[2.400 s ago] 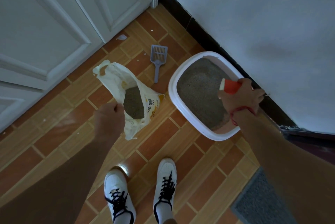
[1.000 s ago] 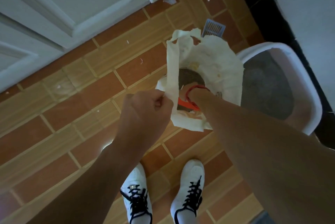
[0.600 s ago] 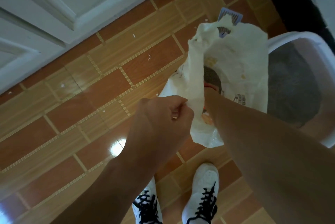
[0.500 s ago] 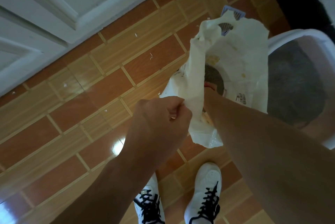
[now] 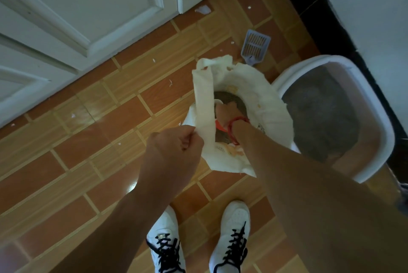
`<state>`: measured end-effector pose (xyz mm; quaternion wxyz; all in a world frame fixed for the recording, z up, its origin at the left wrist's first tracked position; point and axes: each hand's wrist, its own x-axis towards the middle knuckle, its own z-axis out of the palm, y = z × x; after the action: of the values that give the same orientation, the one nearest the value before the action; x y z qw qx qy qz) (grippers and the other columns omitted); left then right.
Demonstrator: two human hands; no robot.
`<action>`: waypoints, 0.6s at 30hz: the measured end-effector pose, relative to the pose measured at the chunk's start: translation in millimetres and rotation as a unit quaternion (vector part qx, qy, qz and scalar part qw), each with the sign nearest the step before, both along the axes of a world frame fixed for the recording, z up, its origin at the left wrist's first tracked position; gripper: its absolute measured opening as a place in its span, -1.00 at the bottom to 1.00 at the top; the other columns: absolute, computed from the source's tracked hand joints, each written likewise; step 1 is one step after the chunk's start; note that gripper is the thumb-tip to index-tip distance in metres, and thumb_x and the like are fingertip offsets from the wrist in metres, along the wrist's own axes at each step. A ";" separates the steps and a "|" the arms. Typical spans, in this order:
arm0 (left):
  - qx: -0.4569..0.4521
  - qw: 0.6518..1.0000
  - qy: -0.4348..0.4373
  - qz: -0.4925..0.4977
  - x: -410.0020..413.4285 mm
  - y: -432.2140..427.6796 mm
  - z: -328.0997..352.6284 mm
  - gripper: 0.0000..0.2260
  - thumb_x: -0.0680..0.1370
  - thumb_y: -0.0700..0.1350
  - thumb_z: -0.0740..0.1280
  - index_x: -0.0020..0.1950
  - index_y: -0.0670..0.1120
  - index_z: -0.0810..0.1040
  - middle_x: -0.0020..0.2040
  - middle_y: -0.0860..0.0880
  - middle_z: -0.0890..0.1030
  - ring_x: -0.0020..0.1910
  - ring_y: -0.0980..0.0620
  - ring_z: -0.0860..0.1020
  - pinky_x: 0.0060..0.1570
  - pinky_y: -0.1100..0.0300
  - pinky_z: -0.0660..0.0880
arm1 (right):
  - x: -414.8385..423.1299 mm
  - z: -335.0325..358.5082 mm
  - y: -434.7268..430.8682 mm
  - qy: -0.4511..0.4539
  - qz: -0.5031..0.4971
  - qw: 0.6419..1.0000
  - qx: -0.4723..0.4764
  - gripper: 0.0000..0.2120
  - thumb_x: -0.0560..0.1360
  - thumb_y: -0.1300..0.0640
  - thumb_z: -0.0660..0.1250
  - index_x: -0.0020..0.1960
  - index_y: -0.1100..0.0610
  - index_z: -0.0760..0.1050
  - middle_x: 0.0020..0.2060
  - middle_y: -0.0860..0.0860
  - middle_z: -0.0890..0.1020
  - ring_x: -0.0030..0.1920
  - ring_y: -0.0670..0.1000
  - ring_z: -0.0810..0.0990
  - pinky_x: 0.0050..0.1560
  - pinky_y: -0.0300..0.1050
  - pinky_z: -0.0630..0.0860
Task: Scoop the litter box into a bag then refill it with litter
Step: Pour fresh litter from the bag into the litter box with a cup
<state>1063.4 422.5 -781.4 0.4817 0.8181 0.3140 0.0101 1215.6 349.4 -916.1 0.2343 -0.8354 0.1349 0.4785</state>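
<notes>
Far left, white panelled doors (image 5: 66,18); pale scraps lay scattered on the tiled floor (image 5: 66,162). Next, the left hand (image 5: 174,143) was closed in a fist round the bag's strap handle, holding the mouth up and open. The white bag (image 5: 276,118) stood on the floor just beside the litter box, with grey litter (image 5: 231,98) showing at its bottom. Inside the mouth was the right hand (image 5: 227,110), a red cord at the wrist and an orange-red plastic piece (image 5: 219,126) against it. The strap hid the fingers, so I could not tell whether they were closed on anything. A slotted scoop (image 5: 256,46) lay loose on the floor behind the bag. At right, the litter box (image 5: 304,64) sat against the wall, part-filled and bare at its near end. Likely risks: the thin strap slipping or tearing under load and collapsing the mouth, or the arm snagging the rim on the way out and tipping litter over the tiles.
</notes>
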 end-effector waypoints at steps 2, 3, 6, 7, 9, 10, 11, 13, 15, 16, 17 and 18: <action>-0.013 0.999 0.024 0.023 3.3 -1.5 7.9 -0.76 0.58 -0.20 0.29 -0.25 -0.24 0.61 -0.45 0.07 0.54 -0.52 0.13 0.50 -0.53 0.44 0.35 | -1.7 28.0 1.2 -0.017 0.014 1.000 -0.007 -0.41 0.61 -0.03 0.08 0.55 0.21 0.05 0.46 0.22 0.28 0.42 0.26 0.30 0.41 0.14 0.27; -0.022 0.999 0.037 0.032 5.4 -2.3 12.8 -0.78 0.58 -0.20 0.29 -0.23 -0.19 0.62 -0.43 0.12 0.53 -0.51 0.20 0.50 -0.53 0.48 0.33 | -1.2 37.8 -2.0 -0.014 0.010 1.000 -0.001 -0.43 0.61 0.00 0.08 0.55 0.20 0.06 0.46 0.21 0.28 0.42 0.25 0.30 0.41 0.14 0.26; -0.030 0.997 0.062 0.036 10.6 -4.0 25.7 -0.76 0.60 -0.16 0.25 -0.21 -0.08 0.63 -0.44 0.10 0.57 -0.50 0.07 0.51 -0.57 0.36 0.35 | 2.5 70.9 -7.3 -0.027 -0.008 0.999 0.023 -0.47 0.62 0.07 0.08 0.54 0.19 0.10 0.44 0.19 0.30 0.39 0.22 0.34 0.36 0.08 0.32; -0.030 0.997 0.064 0.038 11.8 -4.4 28.7 -0.74 0.61 -0.15 0.24 -0.23 -0.08 0.63 -0.44 0.05 0.59 -0.50 -0.02 0.52 -0.59 0.28 0.36 | 3.3 80.7 -8.9 -0.029 -0.018 0.999 0.037 -0.50 0.62 0.09 0.09 0.52 0.20 0.13 0.42 0.20 0.34 0.36 0.22 0.37 0.34 0.07 0.34; -0.024 0.997 0.065 0.042 13.9 -5.8 32.9 -0.72 0.61 -0.15 0.24 -0.24 -0.11 0.64 -0.46 -0.01 0.58 -0.54 -0.07 0.48 -0.58 0.19 0.35 | 4.2 107.0 -9.5 -0.040 -0.032 0.996 0.075 -0.55 0.62 0.13 0.09 0.47 0.21 0.19 0.34 0.20 0.41 0.28 0.22 0.42 0.31 0.09 0.38; -0.017 0.997 0.066 0.041 14.9 -7.2 34.7 -0.71 0.61 -0.15 0.24 -0.25 -0.14 0.63 -0.47 -0.03 0.58 -0.55 -0.08 0.47 -0.58 0.20 0.33 | 4.4 121.1 -10.2 -0.045 -0.039 0.993 0.098 -0.58 0.60 0.15 0.10 0.45 0.19 0.22 0.29 0.19 0.44 0.22 0.20 0.45 0.27 0.08 0.40; -0.011 0.997 0.068 0.040 15.5 -8.9 35.8 -0.70 0.61 -0.15 0.24 -0.26 -0.17 0.62 -0.46 -0.07 0.58 -0.53 -0.11 0.48 -0.57 0.19 0.33 | 4.7 131.0 -12.3 -0.051 -0.042 0.990 0.121 -0.61 0.59 0.16 0.11 0.41 0.14 0.26 0.24 0.17 0.47 0.16 0.17 0.46 0.23 0.08 0.43; -0.006 0.996 0.073 0.043 17.6 -12.8 37.5 -0.68 0.61 -0.14 0.23 -0.29 -0.20 0.59 -0.44 -0.15 0.58 -0.47 -0.18 0.52 -0.51 0.06 0.39 | 2.7 157.1 -14.1 -0.065 -0.050 0.984 0.159 -0.69 0.53 0.15 0.14 0.27 0.06 0.34 0.10 0.08 0.51 0.09 0.13 0.49 0.17 0.14 0.50; -0.007 0.995 0.084 0.048 19.8 -17.1 39.9 -0.67 0.61 -0.14 0.23 -0.31 -0.21 0.57 -0.44 -0.17 0.57 -0.45 -0.21 0.53 -0.47 -0.06 0.43 | -0.2 183.7 -17.1 -0.059 -0.058 0.978 0.193 -0.64 0.45 0.07 0.17 0.24 0.03 0.38 0.00 -0.01 0.50 0.09 0.12 0.51 0.16 0.21 0.53; -0.010 0.995 0.090 0.051 21.6 -19.3 42.0 -0.67 0.61 -0.15 0.23 -0.33 -0.20 0.55 -0.45 -0.17 0.56 -0.46 -0.21 0.52 -0.47 -0.07 0.44 | -0.7 195.0 -20.2 -0.049 -0.055 0.975 0.209 -0.57 0.38 0.01 0.18 0.24 0.01 0.39 0.01 -0.02 0.51 0.11 0.12 0.52 0.16 0.24 0.53; -0.011 0.994 0.097 0.053 23.1 -21.4 43.9 -0.66 0.61 -0.17 0.23 -0.36 -0.18 0.52 -0.47 -0.15 0.54 -0.49 -0.19 0.50 -0.49 -0.05 0.43 | -0.5 202.9 -24.4 -0.039 -0.059 0.972 0.224 -0.53 0.33 -0.02 0.17 0.24 -0.01 0.40 0.03 -0.02 0.52 0.12 0.13 0.53 0.16 0.23 0.53; -0.010 0.993 0.102 0.054 25.0 -23.8 46.3 -0.64 0.60 -0.18 0.22 -0.41 -0.15 0.48 -0.50 -0.11 0.50 -0.54 -0.12 0.44 -0.56 0.08 0.40 | -0.2 211.5 -29.0 -0.027 -0.065 0.968 0.242 -0.53 0.34 -0.01 0.18 0.25 -0.01 0.40 0.05 -0.01 0.52 0.12 0.12 0.54 0.16 0.21 0.54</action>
<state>1088.4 398.7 -735.1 0.4545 0.7916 0.4053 -0.0503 1215.4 320.4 -704.6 0.4635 -0.7561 0.0630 0.4577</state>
